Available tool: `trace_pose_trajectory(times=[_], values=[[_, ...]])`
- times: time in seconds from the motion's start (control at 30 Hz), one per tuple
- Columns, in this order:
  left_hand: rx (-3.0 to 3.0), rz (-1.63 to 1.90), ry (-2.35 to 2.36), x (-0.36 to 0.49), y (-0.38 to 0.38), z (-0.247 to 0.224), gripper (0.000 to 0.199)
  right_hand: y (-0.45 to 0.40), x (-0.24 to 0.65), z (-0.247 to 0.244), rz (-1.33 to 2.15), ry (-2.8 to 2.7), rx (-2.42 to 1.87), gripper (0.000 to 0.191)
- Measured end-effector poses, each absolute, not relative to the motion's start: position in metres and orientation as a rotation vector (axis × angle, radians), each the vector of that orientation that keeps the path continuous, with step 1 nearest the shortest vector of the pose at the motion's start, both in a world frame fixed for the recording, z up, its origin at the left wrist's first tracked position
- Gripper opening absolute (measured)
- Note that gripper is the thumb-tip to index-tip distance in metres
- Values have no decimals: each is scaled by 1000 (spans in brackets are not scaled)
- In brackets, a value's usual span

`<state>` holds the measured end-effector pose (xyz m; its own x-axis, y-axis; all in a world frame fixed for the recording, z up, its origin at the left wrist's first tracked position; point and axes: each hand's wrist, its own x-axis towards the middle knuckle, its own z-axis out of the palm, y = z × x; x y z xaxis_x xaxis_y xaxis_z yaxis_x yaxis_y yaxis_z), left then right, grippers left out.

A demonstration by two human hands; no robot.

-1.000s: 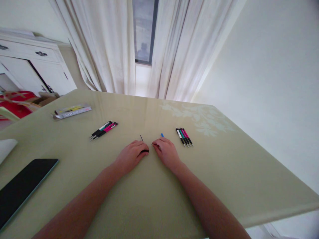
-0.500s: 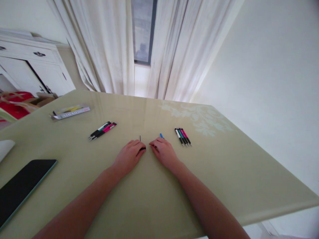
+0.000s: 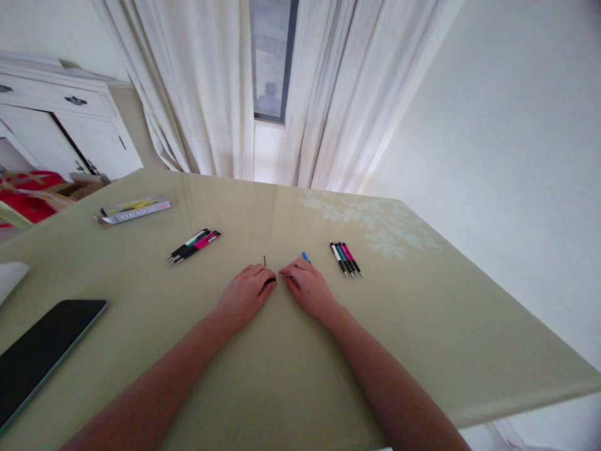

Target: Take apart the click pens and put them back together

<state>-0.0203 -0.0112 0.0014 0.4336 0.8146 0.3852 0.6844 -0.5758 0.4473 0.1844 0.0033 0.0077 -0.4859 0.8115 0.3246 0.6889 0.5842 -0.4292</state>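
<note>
My left hand (image 3: 248,289) rests on the table with its fingers closed round a small black piece (image 3: 269,282). A thin dark stick (image 3: 265,260) shows just beyond its knuckles. Close by on the right, my right hand (image 3: 305,285) has its fingertips pinched together; what they hold is too small to tell. Part of a blue pen-like item (image 3: 305,257) sticks out beyond that hand. Several pens (image 3: 346,259) lie side by side to the right. Another loose bunch of pens (image 3: 194,247) lies to the left.
On the pale green table (image 3: 469,326), a clear-and-white pen box (image 3: 134,212) lies at the back left. A dark tablet (image 3: 49,351) sits at the near left, with a white object (image 3: 10,279) behind it. Curtains and a cabinet stand beyond.
My right hand's fingertips have shifted slightly left, closer to my left hand. The view has moved very slightly; the pens lie as before.
</note>
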Motion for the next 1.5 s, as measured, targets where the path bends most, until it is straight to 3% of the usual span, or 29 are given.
trace_pose_trajectory(times=[0.43,0.73,1.0,1.3,1.5], values=[[2489,839,1317,-20,-11,2,13,3,178,7,319,-2376,-1116,42],[2519,989,1349,-23,-12,4,15,0,178,12,388,-2244,-1105,15],[2412,1035,1408,-24,-14,8,20,-3,175,16,431,-2263,-1061,20],[1548,1284,1243,-22,-8,16,40,-10,173,23,412,-2235,-1026,18],[1370,1290,1152,-21,-4,13,47,-12,169,22,270,-2219,-1100,17]])
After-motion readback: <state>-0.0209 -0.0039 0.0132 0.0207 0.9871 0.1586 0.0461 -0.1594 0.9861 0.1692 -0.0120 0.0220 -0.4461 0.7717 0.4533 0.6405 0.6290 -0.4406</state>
